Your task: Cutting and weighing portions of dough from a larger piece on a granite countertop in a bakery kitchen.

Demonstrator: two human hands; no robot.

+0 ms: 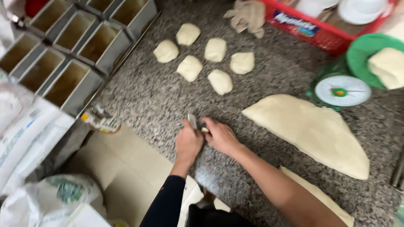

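My left hand gripped a metal scraper; my right hand's fingers closed on a small dough bit, pinched between both hands on the granite counter.

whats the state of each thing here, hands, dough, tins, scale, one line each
left hand: closed around a metal scraper, blade upright
right hand: fingers curled on a small dough scrap
six dough balls: portioned, resting apart on the granite counter
large dough slab: flat, one edge cut straight
loaf tins: empty, packed side by side
green scale: pan loaded with a dough piece
red basket: filled, contents unclear
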